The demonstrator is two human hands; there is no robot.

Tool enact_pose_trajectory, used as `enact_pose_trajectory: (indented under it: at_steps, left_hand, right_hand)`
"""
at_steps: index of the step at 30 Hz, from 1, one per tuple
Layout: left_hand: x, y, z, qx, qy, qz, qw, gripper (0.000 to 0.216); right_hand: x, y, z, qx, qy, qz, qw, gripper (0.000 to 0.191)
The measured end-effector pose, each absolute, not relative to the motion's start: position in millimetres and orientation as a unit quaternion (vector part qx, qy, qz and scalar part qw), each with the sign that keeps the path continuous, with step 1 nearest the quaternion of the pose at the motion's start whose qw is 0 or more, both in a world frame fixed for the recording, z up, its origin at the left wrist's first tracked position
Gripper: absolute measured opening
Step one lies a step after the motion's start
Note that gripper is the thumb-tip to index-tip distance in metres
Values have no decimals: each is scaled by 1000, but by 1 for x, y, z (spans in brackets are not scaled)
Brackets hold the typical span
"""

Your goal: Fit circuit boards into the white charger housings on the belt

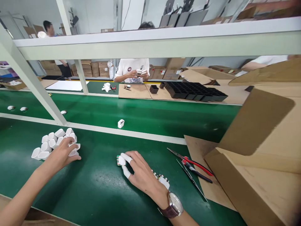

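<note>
My left hand (61, 152) is at the right side of a cluster of white plastic housings (52, 142), hollow and rounded, most with their openings showing. Its thumb and fingers curl around one housing (73, 153) at the cluster's edge. White finger cots cover the thumb and index finger of my right hand (142, 172), and a watch is on that wrist. These two fingertips pinch a small circuit board (119, 160) with a white part on it, close to the green mat. More small circuit boards (163, 181) lie partly hidden behind this hand.
Red-and-black pliers (196, 166) and tweezers (191, 179) lie right of my right hand, beside an open cardboard box (256, 175). One white housing (120, 123) stands on the green belt (150, 116). A co-worker (133, 70) sits opposite, near black trays (192, 91). A shelf beam (150, 47) crosses above.
</note>
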State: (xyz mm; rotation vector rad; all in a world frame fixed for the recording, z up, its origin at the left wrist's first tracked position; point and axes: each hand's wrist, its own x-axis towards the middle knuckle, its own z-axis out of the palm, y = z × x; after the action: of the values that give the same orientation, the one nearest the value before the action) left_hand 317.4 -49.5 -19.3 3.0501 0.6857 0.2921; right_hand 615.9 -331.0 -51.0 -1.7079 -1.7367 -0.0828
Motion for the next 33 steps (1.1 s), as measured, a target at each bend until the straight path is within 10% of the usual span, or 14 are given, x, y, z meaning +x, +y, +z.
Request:
enact_pose_trajectory:
  at_steps: [13, 17, 20, 33]
  left_hand:
    - [447, -145, -40, 962, 70, 137, 227, 26]
    - [436, -133, -41, 938, 68, 75, 332, 99]
    - [422, -132, -51, 912, 106, 68, 389, 81]
    - [425, -159, -76, 943, 54, 188, 270, 70]
  right_hand:
    - [618, -336, -66, -639, -643, -29, 422, 43]
    - [622, -341, -65, -641, -635, -48, 428, 45]
    - [616, -342, -60, -634, -637, -40, 437, 46]
    - [594, -342, -57, -650, -670, -55, 356, 45]
